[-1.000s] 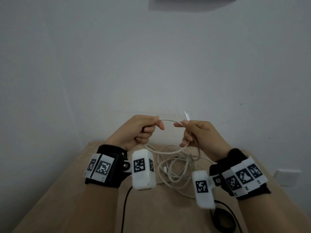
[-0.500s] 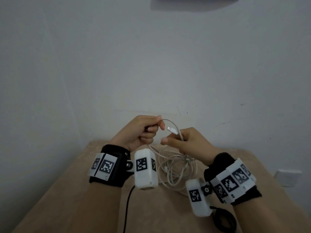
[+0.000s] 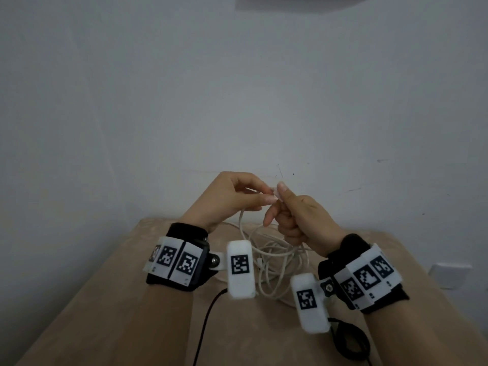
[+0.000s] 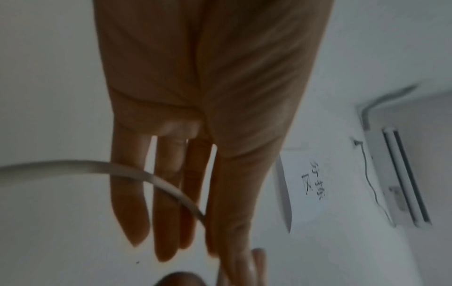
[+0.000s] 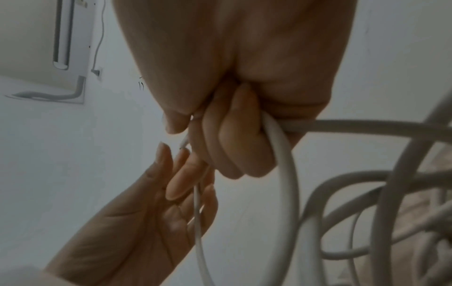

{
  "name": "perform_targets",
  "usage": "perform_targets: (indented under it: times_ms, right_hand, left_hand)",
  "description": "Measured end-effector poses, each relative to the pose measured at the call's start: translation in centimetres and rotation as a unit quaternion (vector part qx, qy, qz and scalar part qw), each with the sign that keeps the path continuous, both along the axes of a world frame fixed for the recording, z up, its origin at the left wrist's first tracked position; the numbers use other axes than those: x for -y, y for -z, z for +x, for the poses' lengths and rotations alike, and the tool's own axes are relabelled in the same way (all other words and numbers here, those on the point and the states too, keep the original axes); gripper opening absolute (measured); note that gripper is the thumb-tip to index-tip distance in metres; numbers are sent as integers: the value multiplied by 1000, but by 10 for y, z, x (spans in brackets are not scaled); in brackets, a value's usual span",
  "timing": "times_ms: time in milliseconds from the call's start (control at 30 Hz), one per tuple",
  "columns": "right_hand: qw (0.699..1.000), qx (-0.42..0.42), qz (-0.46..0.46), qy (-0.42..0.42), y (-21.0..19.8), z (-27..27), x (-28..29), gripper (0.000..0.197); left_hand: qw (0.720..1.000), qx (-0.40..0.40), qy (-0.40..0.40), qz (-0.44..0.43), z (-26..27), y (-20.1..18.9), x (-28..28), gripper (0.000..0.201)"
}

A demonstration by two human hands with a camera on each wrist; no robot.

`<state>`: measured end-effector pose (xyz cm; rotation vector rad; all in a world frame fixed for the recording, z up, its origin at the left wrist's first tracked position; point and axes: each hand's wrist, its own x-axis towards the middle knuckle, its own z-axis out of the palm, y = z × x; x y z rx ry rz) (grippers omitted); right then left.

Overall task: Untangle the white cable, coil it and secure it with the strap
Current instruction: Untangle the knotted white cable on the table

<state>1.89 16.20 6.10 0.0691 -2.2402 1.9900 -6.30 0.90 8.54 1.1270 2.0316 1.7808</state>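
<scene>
Two hands, the left hand (image 3: 232,199) and right hand (image 3: 301,220), meet mid-frame. One white cable (image 3: 274,254) lies in a tangle; its loops blur beyond counting. Two white camera boxes (image 3: 240,268) hang by the wrists, with two marker bands (image 3: 175,260). One table (image 3: 132,313), one black strap (image 3: 348,342) at lower right, and one wall socket (image 3: 449,276) at right.

A tan, cloth-covered table (image 3: 126,313) is standing against a pale wall, bearing a loose tangle of white cable (image 3: 274,262) near its far edge. A thin black cord (image 3: 208,320) is trailing across its near surface, a black strap (image 3: 348,342) lying at right.
</scene>
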Motion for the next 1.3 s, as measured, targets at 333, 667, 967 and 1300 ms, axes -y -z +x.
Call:
perform_targets:
  times_ms: [333, 667, 967, 1300]
  right_hand:
    - [1000, 0, -7, -9, -2, -3, 0, 75]
    - [998, -21, 45, 46, 2, -3, -7, 43]
    - [995, -31, 98, 18, 0, -2, -5, 38]
    - [995, -37, 80, 55, 2, 2, -27, 43]
  left_hand:
    - [998, -12, -58, 38, 0, -1, -7, 16]
    - [992, 54, -94, 71, -4, -2, -2, 21]
    - [994, -20, -44, -101, -7, -4, 14, 24]
    - [988, 12, -145, 49, -26, -3, 34, 32]
